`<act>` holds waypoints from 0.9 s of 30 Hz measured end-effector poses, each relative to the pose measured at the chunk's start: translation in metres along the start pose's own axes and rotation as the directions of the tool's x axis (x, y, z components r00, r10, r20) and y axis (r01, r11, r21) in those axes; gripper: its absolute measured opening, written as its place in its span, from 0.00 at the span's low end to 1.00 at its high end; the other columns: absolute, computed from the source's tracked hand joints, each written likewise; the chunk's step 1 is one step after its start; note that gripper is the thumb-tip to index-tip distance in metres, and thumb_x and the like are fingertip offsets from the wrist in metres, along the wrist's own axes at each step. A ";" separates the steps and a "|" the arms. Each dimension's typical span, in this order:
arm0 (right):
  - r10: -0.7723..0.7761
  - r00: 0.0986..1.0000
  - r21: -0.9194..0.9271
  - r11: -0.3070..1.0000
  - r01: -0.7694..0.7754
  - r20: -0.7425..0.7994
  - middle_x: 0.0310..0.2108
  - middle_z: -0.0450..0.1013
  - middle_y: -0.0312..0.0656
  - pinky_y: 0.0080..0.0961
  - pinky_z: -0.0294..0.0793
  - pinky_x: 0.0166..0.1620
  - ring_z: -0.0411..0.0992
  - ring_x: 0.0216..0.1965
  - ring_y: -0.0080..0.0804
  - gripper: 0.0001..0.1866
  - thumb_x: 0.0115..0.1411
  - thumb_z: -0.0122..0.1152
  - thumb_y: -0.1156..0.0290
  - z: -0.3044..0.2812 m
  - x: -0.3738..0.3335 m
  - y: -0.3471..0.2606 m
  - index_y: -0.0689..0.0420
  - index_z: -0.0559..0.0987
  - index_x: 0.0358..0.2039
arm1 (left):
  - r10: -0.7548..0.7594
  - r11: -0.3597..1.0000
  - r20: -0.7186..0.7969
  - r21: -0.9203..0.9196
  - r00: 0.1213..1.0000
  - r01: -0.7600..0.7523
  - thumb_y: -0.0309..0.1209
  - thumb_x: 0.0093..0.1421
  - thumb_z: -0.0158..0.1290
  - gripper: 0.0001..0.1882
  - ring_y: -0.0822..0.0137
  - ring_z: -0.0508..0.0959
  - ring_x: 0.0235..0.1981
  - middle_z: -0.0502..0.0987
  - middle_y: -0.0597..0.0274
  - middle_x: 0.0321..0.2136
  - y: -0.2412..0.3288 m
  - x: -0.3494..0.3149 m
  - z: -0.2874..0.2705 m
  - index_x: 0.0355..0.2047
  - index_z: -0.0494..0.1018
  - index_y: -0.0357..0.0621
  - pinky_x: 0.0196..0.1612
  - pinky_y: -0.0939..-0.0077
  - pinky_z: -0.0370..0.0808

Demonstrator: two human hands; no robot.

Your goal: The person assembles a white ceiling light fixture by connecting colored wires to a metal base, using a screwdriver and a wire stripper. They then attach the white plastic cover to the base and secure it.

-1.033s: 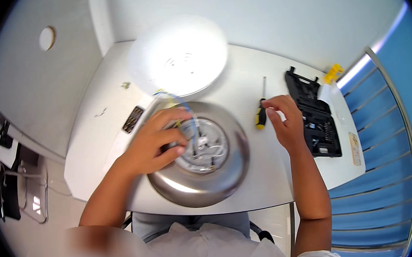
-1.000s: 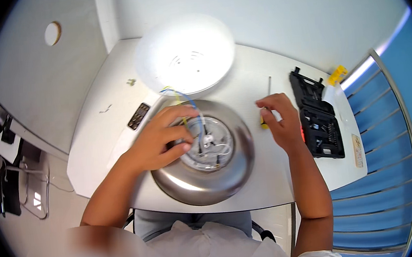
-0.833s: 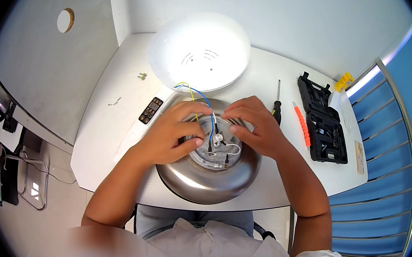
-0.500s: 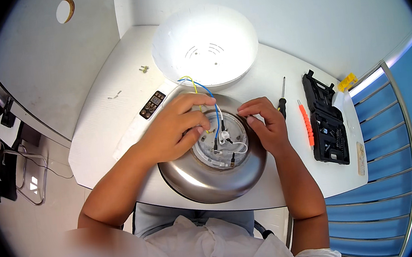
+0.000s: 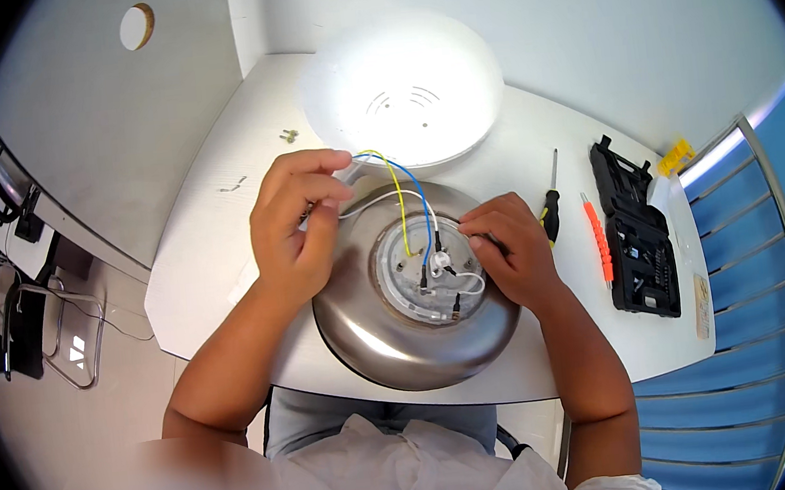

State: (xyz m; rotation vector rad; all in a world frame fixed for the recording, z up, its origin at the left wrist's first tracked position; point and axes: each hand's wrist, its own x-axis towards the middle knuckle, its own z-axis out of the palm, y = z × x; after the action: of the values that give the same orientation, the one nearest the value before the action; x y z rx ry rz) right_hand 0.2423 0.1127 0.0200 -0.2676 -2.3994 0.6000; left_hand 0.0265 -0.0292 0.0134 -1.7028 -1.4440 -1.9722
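A brushed-metal pot (image 5: 402, 348) lies upside down on the table before me, with a round recess of metal fittings and wire terminals in its base. From it a blue wire (image 5: 422, 185) and a yellow-green wire (image 5: 401, 192) arch toward the far left, where a white lead also runs. Beside the wire ends is my left hand (image 5: 291, 222), fingers bent but apart; whether the index fingertip touches a wire is unclear. My right hand (image 5: 514, 252) rests on the pot's right side, fingers curled in at the recess's rim; a dark patch between them cannot be made out.
Behind the pot stands a white plastic shell (image 5: 399, 65) with slots. Screws (image 5: 289, 136) lie at far left. A screwdriver (image 5: 551, 206), an orange flexible shaft (image 5: 598, 239) and a black tool case (image 5: 638, 245) lie right, near a metal railing (image 5: 781, 302).
My left hand has drawn back leftward from over the recess to the wire ends, now covering the control panel. The right hand stays at the rim. The view has shifted slightly.
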 end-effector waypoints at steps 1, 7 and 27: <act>-0.009 1.000 -0.002 1.000 0.009 -0.006 0.33 0.75 0.40 0.32 0.69 0.42 0.69 0.37 0.39 0.06 0.50 0.57 0.78 0.000 0.000 0.000 0.58 0.78 0.31 | -0.014 1.000 -0.036 -0.012 0.999 0.014 0.15 0.51 0.46 0.09 0.65 0.75 0.37 0.73 0.52 0.43 -0.001 0.001 0.000 0.30 0.73 0.39 0.39 0.77 0.71; -0.036 0.999 0.029 0.999 0.037 -0.039 0.33 0.75 0.41 0.33 0.69 0.42 0.70 0.36 0.40 0.07 0.50 0.57 0.78 -0.001 -0.005 0.006 0.59 0.79 0.31 | -0.161 0.951 0.029 0.270 0.987 0.147 0.21 0.53 0.50 0.10 0.55 0.71 0.49 0.70 0.53 0.49 -0.005 0.009 -0.002 0.37 0.73 0.41 0.48 0.69 0.69; 0.646 0.758 -0.519 0.619 -0.590 -0.093 0.58 0.60 0.42 0.37 0.70 0.52 0.64 0.54 0.41 0.20 0.53 0.63 0.60 -0.039 -0.044 0.076 0.49 0.78 0.47 | -0.280 0.925 0.245 0.328 0.928 0.192 0.27 0.55 0.53 0.15 0.52 0.68 0.54 0.68 0.51 0.53 -0.010 0.002 0.011 0.44 0.73 0.41 0.57 0.63 0.64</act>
State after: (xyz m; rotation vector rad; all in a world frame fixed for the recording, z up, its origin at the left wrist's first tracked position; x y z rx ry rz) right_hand 0.3042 0.1785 -0.0137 -1.3914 -2.5005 0.2176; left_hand 0.0268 -0.0150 0.0080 -1.7978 -2.0214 -1.5404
